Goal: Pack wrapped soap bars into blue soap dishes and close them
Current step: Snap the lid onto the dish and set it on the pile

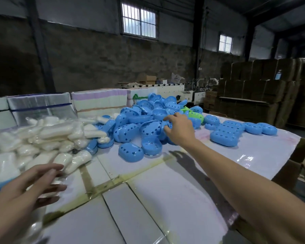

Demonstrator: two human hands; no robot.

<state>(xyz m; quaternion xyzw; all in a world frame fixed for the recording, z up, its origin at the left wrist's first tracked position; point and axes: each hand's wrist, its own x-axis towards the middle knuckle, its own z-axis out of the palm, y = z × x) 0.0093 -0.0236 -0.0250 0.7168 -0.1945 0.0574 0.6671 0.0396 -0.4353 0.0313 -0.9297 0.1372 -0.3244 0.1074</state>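
Nearest the camera, the left hand (34,184) hovers low at the left edge of the desk (148,199), fingers spread and relaxed, pinching nothing. Its fingertips lie over the near edge of the heap of wrapped soap bars (42,138); actual contact cannot be told because of blur. The bars are white, in clear film, and fill the left side of the desk.

The desk top is pale glossy sheeting, with yellowed tape strips (99,187) crossing it.

Farther out, the right arm stretches across the desk. The right hand (179,129) is at the near right flank of the pile of blue soap dishes (144,120), fingers extended and slightly apart, tips touching or just at a dish; no closed grip visible.

One closed blue dish (130,152) lies apart at the pile's near side. A row of closed dishes (236,131) lies to the right. A green dish (194,115) shows behind the right hand.

Beyond: bundled flat stacks (99,101), a machine (174,92), stacked cartons (264,85), barred windows (139,20).
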